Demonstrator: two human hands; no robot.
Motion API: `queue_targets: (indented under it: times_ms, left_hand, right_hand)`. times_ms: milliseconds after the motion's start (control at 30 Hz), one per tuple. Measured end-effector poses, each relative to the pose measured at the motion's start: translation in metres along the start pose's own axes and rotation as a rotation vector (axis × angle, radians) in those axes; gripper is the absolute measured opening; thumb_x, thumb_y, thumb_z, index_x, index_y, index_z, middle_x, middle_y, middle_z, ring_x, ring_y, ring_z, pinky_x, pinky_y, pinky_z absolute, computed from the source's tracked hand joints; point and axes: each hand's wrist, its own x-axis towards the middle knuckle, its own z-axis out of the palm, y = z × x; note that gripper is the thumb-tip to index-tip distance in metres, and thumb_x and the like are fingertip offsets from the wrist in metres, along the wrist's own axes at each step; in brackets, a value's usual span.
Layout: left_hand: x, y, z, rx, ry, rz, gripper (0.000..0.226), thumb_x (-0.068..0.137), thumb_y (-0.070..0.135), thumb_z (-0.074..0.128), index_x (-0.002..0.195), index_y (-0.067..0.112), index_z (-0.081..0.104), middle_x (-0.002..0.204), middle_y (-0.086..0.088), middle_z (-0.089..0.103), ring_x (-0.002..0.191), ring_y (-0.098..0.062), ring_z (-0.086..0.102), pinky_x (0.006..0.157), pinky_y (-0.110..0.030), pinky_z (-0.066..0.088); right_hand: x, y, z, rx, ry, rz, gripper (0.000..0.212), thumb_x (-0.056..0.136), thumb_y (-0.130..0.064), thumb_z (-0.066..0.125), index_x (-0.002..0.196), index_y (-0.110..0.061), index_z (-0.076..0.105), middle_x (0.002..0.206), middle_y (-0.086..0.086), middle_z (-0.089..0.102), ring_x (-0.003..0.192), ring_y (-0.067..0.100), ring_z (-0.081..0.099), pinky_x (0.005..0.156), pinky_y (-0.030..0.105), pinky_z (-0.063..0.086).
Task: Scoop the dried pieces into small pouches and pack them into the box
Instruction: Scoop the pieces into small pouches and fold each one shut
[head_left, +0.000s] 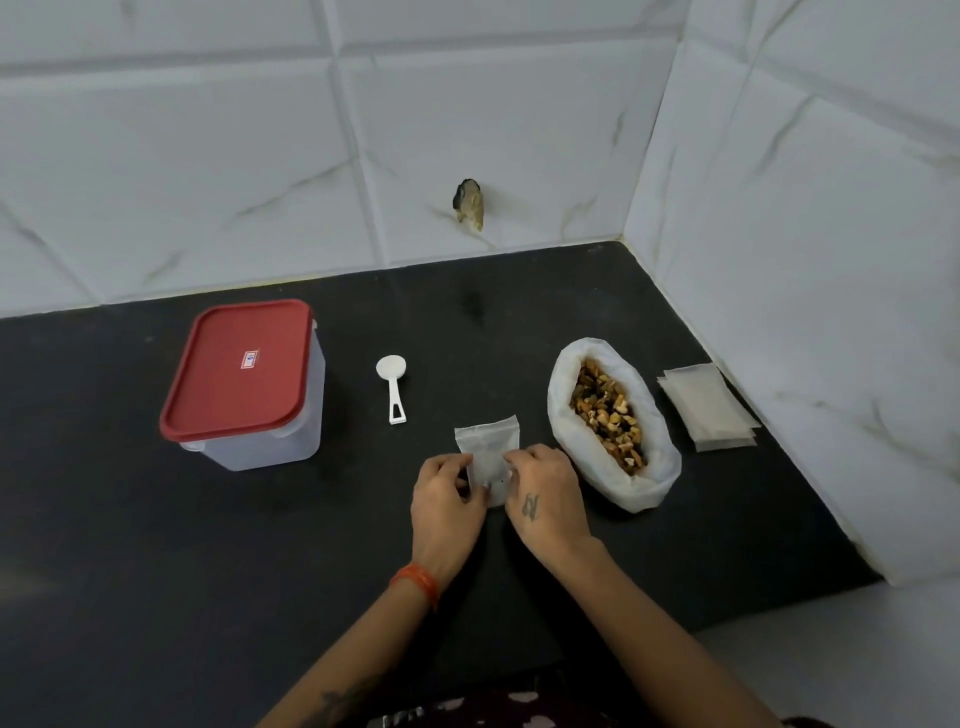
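A small translucent pouch (487, 441) lies on the black counter in front of me. My left hand (448, 512) pinches its near left edge, and my right hand (543, 499) pinches its near right edge. To the right, an open white plastic bag (566, 421) holds brown dried pieces (609, 410). A white scoop (393, 382) lies on the counter left of the pouch. Further left stands a clear plastic box (270, 441) with its red lid (236, 366) on.
A stack of spare pouches (706, 405) lies at the right, near the tiled side wall. The black counter (156, 571) ends at tiled walls behind and to the right. A small brownish lump (470, 204) sticks out of the back wall.
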Motion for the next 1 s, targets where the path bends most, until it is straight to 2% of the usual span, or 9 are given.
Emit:
queue_targets:
  times_ms: [167, 300, 367, 467, 533, 700, 800, 867, 1000]
  left_hand:
    - [0.004, -0.001, -0.014, -0.037, 0.038, 0.025, 0.035, 0.083, 0.023, 0.070, 0.117, 0.017, 0.061, 0.116, 0.006, 0.048, 0.088, -0.009, 0.057, 0.074, -0.009, 0.039]
    - [0.021, -0.003, -0.038, -0.068, 0.124, 0.044, 0.036, 0.085, 0.021, 0.067, 0.120, 0.017, 0.058, 0.119, 0.004, 0.046, 0.094, -0.010, 0.056, 0.068, -0.005, 0.040]
    - [0.036, -0.007, -0.051, -0.089, 0.184, 0.039, 0.040, 0.085, 0.019, 0.067, 0.124, 0.015, 0.056, 0.125, -0.001, 0.047, 0.100, -0.013, 0.056, 0.079, -0.013, 0.045]
    - [0.061, -0.016, -0.065, -0.061, 0.245, -0.013, 0.047, 0.086, 0.020, 0.065, 0.130, 0.013, 0.050, 0.134, -0.008, 0.046, 0.118, -0.023, 0.051, 0.099, -0.039, 0.046]
    - [0.076, -0.020, -0.072, -0.044, 0.223, -0.063, 0.051, 0.088, 0.018, 0.063, 0.135, 0.011, 0.045, 0.139, -0.010, 0.044, 0.122, -0.025, 0.048, 0.103, -0.043, 0.042]
    - [0.102, -0.023, -0.077, -0.105, 0.053, -0.219, 0.051, 0.092, 0.013, 0.055, 0.141, 0.012, 0.038, 0.137, -0.010, 0.049, 0.114, -0.021, 0.055, 0.101, -0.036, 0.043]
    - [0.110, -0.026, -0.076, -0.153, 0.022, -0.261, 0.043, 0.092, 0.007, 0.052, 0.135, 0.011, 0.047, 0.132, -0.006, 0.056, 0.118, -0.019, 0.055, 0.102, -0.032, 0.042]
    - [0.113, -0.027, -0.076, -0.187, 0.006, -0.277, 0.036, 0.091, 0.004, 0.050, 0.126, 0.011, 0.056, 0.123, -0.005, 0.063, 0.110, -0.017, 0.060, 0.097, -0.031, 0.046]
    - [0.109, -0.024, -0.071, -0.242, -0.001, -0.287, 0.030, 0.089, 0.003, 0.054, 0.117, 0.013, 0.062, 0.111, -0.004, 0.068, 0.102, -0.015, 0.063, 0.096, -0.038, 0.050]
  right_hand:
    - [0.003, -0.009, -0.007, -0.035, 0.099, -0.003, 0.024, 0.091, -0.018, 0.052, 0.111, -0.013, 0.063, 0.109, 0.005, 0.061, 0.097, 0.018, 0.055, 0.081, 0.025, 0.046]
    - [0.020, -0.029, -0.014, 0.056, 0.157, -0.081, 0.032, 0.090, -0.018, 0.057, 0.122, -0.013, 0.061, 0.119, 0.006, 0.061, 0.107, 0.022, 0.056, 0.090, 0.028, 0.045]
    - [0.034, -0.041, -0.016, 0.088, 0.139, -0.128, 0.038, 0.092, -0.021, 0.057, 0.129, -0.014, 0.056, 0.128, 0.006, 0.056, 0.118, 0.022, 0.050, 0.096, 0.026, 0.039]
    - [0.060, -0.062, -0.008, 0.134, 0.101, -0.183, 0.044, 0.093, -0.023, 0.056, 0.135, -0.014, 0.049, 0.136, 0.006, 0.050, 0.127, 0.021, 0.043, 0.102, 0.024, 0.032]
    - [0.078, -0.076, 0.003, 0.183, 0.059, -0.175, 0.046, 0.092, -0.019, 0.057, 0.136, -0.011, 0.047, 0.135, 0.008, 0.049, 0.126, 0.023, 0.044, 0.103, 0.025, 0.032]
    - [0.112, -0.097, 0.031, 0.232, -0.150, -0.053, 0.048, 0.093, -0.015, 0.054, 0.138, -0.005, 0.043, 0.134, 0.015, 0.048, 0.126, 0.028, 0.044, 0.103, 0.031, 0.032]
    - [0.121, -0.100, 0.037, 0.253, -0.196, 0.015, 0.038, 0.091, -0.011, 0.055, 0.128, -0.002, 0.052, 0.123, 0.017, 0.058, 0.116, 0.032, 0.052, 0.099, 0.036, 0.040]
    - [0.124, -0.099, 0.040, 0.328, -0.198, 0.058, 0.035, 0.087, -0.005, 0.058, 0.121, 0.000, 0.056, 0.113, 0.017, 0.065, 0.109, 0.032, 0.058, 0.094, 0.039, 0.045]
    - [0.122, -0.090, 0.039, 0.400, -0.213, 0.100, 0.049, 0.083, -0.005, 0.064, 0.131, -0.010, 0.054, 0.112, 0.010, 0.068, 0.106, 0.023, 0.062, 0.089, 0.025, 0.047]
